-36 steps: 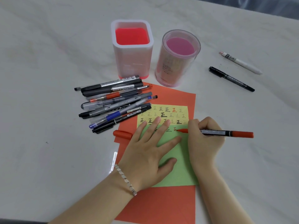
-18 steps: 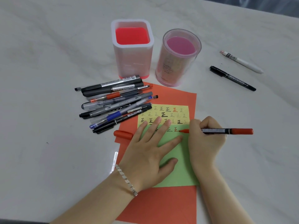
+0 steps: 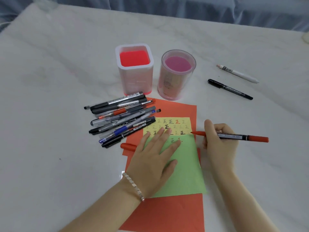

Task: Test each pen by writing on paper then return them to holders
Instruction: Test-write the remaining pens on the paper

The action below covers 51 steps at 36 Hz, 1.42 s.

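Marker (image 3: 234, 136) gripped in right hand (image 3: 219, 139).

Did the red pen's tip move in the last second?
Yes. The red pen has left the last character written on the green paper, and its tip has shifted right to that paper's right edge. The right hand moved with it.

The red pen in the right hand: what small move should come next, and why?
Probably the left hand should lift from the green paper and reach for the red cap lying just beside it. The right hand grips the red pen uncapped, its tip at the paper's right edge, near a red mark that looks finished, so capping seems due.
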Each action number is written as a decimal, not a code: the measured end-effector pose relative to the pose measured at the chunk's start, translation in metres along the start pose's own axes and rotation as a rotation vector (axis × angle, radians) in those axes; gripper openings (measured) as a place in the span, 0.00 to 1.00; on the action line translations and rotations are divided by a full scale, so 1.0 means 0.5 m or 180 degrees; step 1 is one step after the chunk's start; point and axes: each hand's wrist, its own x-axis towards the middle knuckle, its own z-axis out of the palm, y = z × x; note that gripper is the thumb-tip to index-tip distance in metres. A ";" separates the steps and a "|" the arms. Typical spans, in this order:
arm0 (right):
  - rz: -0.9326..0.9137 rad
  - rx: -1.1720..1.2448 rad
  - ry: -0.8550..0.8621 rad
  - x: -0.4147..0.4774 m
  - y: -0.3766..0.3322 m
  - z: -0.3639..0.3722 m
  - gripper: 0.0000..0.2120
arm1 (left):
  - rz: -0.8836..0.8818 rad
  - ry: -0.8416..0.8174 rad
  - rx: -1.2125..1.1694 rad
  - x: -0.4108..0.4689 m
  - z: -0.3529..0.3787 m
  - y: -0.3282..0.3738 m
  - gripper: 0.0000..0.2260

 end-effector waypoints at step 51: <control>0.0342 0.1011 -0.1391 -0.083 -0.139 -0.083 0.20 | -0.1525 0.0353 -0.3848 0.008 -0.155 0.081 0.03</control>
